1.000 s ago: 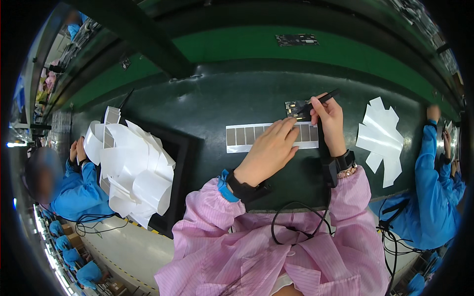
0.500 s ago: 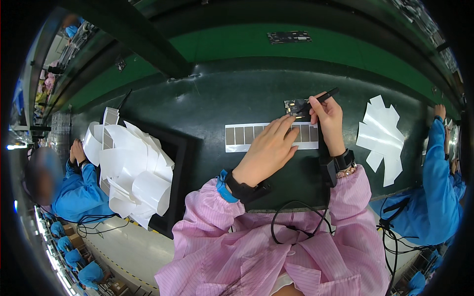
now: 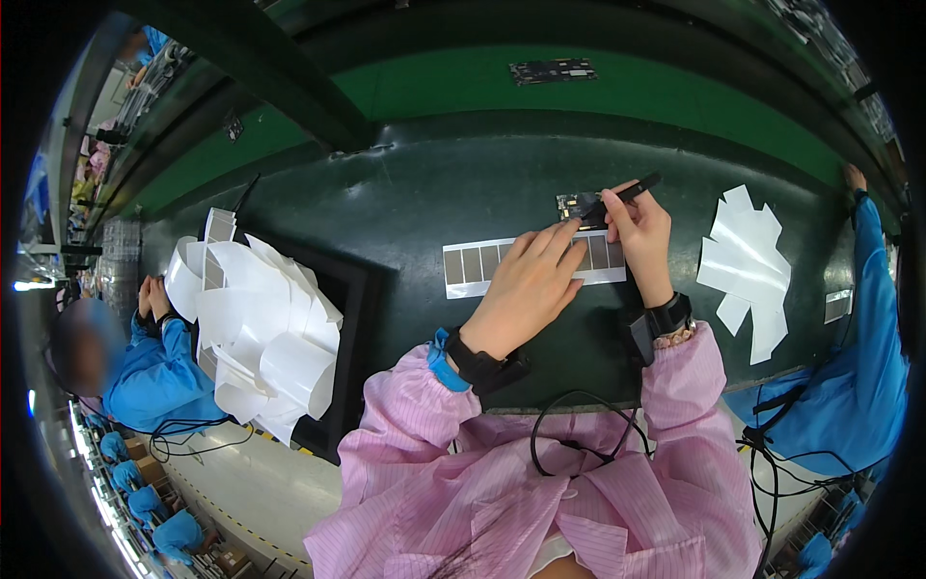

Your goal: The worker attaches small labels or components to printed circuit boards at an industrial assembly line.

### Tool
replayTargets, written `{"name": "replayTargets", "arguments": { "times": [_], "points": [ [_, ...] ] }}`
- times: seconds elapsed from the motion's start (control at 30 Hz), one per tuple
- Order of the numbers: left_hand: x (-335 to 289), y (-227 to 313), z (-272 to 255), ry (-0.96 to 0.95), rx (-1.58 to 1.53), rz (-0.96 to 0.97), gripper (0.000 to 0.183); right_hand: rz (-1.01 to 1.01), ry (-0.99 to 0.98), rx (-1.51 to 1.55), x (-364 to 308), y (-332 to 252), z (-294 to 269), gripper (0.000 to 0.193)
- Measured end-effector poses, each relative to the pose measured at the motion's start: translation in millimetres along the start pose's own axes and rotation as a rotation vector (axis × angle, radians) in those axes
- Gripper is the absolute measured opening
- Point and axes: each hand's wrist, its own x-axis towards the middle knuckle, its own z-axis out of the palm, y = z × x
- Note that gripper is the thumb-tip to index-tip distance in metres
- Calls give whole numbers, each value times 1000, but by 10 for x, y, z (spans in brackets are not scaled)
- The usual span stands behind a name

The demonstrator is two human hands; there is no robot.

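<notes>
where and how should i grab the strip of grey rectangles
Probably by its left end, coming from the left and pinching the long edges: the strip is thin and lies flat, that end is uncovered, the left hand lies across its middle, and the right hand is close to the other end.

A dark green table [image 3: 415,193] spreads across the middle, its far edge curving in the fisheye view. Beyond it at twelve o'clock runs a brighter green strip [image 3: 434,79]. A thick dark green post [image 3: 260,68] slants in between ten and eleven. Pale floor [image 3: 246,482] shows around seven, edged by yellow-and-black striped tape [image 3: 225,530]. White lights [image 3: 108,516] glow in a row near eight.
</notes>
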Motion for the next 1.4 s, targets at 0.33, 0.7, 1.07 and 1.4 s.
{"name": "replayTargets", "arguments": {
  "times": [0.33,0.7,1.07,1.4],
  "points": [
    [26,123,11,-11,92,97,39,-145,204,-217,-384,-36,-308,8],
    [19,229,114,-105,27,111,46,-191,144,-247,-422,-70,-263,6],
    [29,215,117,-82,38,124,46,-235,146,-294,-410,-62,-245,6],
    [30,173,112,-66,-41,117,42,-99,132,230,-150,-70,-155,8]
  ]
}}
